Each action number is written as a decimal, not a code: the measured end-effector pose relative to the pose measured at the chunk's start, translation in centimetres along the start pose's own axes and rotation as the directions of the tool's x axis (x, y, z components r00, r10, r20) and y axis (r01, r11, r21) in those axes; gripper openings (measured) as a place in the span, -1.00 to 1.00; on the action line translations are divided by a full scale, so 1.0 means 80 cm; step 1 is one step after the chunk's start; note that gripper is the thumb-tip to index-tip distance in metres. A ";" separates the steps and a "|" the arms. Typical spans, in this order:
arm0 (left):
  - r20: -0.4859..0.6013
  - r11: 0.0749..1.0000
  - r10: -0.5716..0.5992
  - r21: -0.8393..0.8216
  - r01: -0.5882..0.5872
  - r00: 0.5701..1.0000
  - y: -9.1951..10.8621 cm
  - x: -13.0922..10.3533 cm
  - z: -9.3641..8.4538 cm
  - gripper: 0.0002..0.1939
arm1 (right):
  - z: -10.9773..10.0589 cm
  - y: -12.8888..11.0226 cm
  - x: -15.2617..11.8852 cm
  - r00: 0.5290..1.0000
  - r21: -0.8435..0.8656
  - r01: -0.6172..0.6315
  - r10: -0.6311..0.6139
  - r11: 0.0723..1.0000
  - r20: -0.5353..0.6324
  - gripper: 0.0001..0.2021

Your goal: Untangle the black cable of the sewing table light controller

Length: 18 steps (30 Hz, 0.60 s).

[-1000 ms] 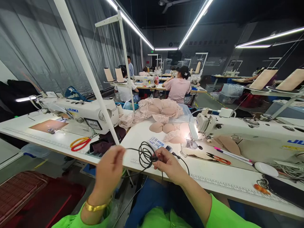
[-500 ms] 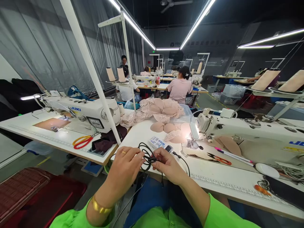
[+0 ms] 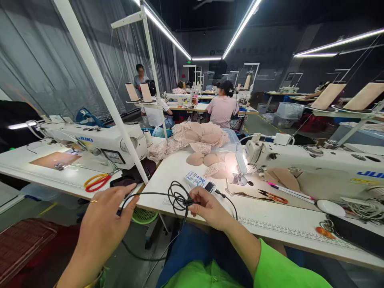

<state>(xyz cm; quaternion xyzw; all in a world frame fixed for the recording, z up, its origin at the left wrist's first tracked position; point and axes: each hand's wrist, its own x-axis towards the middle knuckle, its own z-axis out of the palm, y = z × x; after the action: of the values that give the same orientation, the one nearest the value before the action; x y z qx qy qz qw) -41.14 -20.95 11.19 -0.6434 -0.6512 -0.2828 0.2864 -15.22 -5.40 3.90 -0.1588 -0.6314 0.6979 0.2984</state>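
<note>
A black cable [image 3: 180, 198] hangs in a loose coil over the front edge of the sewing table. Its gathered loops are pinched between the thumb and fingers of my right hand [image 3: 208, 208]. Off to the left, my left hand [image 3: 105, 224] has a drawn-out length of the same cable running between thumb and forefinger; its other fingers are partly hidden. A slack loop droops below the two hands. Behind my right hand lies a white box with blue print [image 3: 195, 178], with a small dark-screened device [image 3: 210, 187] at its corner. A black plug [image 3: 220, 193] lies beside the device.
Sewing machines stand left [image 3: 90, 140] and right [image 3: 315, 164]. Beige bra cups [image 3: 207, 136] are piled behind. Orange-handled snips [image 3: 276, 197], a pen [image 3: 291, 192] and a dark phone [image 3: 357, 236] lie right. Red-and-yellow scissors [image 3: 97, 182] lie left. Co-workers sit further back.
My left hand has moved left and away from the coil, drawing out a length of cable. My right hand keeps its hold on the loops. The view has shifted slightly to the right.
</note>
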 end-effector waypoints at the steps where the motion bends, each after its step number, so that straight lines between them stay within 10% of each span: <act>1: 0.008 0.998 0.058 -0.026 -0.058 0.998 0.012 0.003 0.003 -0.65 | 0.002 0.001 0.001 1.000 0.012 0.000 0.000 1.000 -0.002 -0.55; 8: 0.076 0.913 0.291 -0.319 -0.253 0.954 0.072 0.023 0.050 -0.78 | 0.005 -0.007 -0.009 0.994 0.045 0.035 -0.040 0.998 0.105 -0.61; 12: -0.082 0.971 -0.161 -0.191 0.143 0.983 0.020 0.023 0.029 -0.80 | -0.015 -0.008 -0.021 0.999 0.042 0.004 -0.006 0.999 0.049 -0.58; 15: -0.053 0.808 -0.571 -0.215 0.549 0.820 -0.013 -0.003 -0.008 -0.76 | -0.026 -0.004 -0.020 0.999 0.139 0.008 -0.001 0.990 -0.052 -0.54; 18: 0.237 0.830 -0.322 -0.394 0.394 0.916 -0.013 -0.043 -0.034 -0.43 | -0.023 -0.002 -0.011 0.995 0.215 0.058 -0.038 0.975 -0.096 -0.54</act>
<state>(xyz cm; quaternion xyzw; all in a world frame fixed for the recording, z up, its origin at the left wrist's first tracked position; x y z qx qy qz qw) -42.13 -25.28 10.53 -0.5775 -0.7017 -0.4165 0.0242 -13.41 -4.53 3.65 -0.1416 -0.5404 0.7475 0.3593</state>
